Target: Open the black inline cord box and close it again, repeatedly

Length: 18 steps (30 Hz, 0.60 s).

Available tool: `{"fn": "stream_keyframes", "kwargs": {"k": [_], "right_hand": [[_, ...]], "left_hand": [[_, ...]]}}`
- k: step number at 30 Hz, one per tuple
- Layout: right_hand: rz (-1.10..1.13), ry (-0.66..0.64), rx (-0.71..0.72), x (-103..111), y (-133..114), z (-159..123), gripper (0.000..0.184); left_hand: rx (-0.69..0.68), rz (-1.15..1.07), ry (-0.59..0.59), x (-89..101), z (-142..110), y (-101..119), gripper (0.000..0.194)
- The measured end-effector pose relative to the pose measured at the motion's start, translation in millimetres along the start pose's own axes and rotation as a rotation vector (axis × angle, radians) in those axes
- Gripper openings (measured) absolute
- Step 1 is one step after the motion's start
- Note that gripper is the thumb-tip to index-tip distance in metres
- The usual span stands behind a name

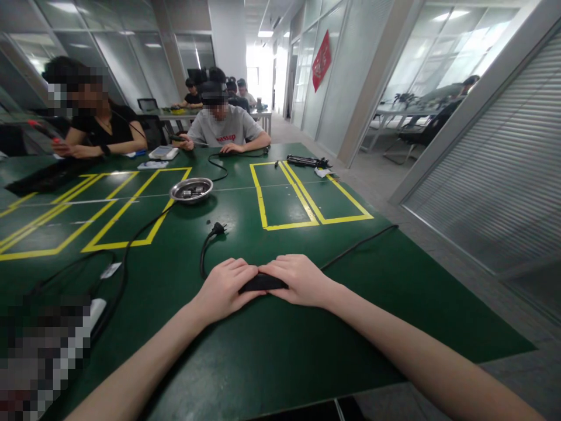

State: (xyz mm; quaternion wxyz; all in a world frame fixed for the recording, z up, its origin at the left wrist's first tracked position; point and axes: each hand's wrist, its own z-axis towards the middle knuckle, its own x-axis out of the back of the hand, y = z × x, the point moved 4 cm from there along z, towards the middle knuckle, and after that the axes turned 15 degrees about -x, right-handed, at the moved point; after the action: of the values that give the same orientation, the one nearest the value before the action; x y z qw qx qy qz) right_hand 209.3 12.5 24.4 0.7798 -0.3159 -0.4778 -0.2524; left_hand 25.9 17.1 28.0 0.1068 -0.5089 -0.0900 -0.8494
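Note:
Both my hands rest on a black oblong object (262,283) lying on the green table (272,351). My left hand (227,285) covers its left end with fingers curled over it. My right hand (298,278) covers its right end the same way. Most of the object is hidden under my fingers. A black cable runs from it to a loose plug (218,228) just beyond my hands, and another cable (359,242) trails off to the right.
A metal bowl (191,189) with small parts sits mid-table among yellow tape rectangles (307,199). A white power strip (94,310) and cables lie at the left. A black tool (304,160) lies at the far right. Two people sit across the table.

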Motion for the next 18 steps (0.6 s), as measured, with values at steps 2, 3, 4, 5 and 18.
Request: {"fn": "stream_keyframes", "kwargs": {"k": [2, 3, 4, 5, 18], "right_hand": [[0.032, 0.057, 0.008, 2.9, 4.1, -0.6, 0.027], [0.042, 0.073, 0.005, 3.7, 6.0, -0.9, 0.025], [0.047, 0.082, 0.001, 4.1, 7.3, -1.1, 0.024], [0.049, 0.086, -0.001, 4.3, 8.0, -1.2, 0.023], [0.122, 0.115, 0.032, 0.8, 4.3, -3.6, 0.038]], "left_hand": [[0.022, 0.002, 0.007, 0.6, -1.1, -2.2, 0.031], [0.029, 0.0, 0.01, 0.6, -1.4, -2.9, 0.029], [0.031, 0.0, 0.013, 0.7, -1.6, -3.3, 0.028], [0.03, 0.004, 0.015, 0.6, -1.6, -3.3, 0.028], [0.089, -0.003, 0.028, 4.4, -4.1, -4.0, 0.035]]}}
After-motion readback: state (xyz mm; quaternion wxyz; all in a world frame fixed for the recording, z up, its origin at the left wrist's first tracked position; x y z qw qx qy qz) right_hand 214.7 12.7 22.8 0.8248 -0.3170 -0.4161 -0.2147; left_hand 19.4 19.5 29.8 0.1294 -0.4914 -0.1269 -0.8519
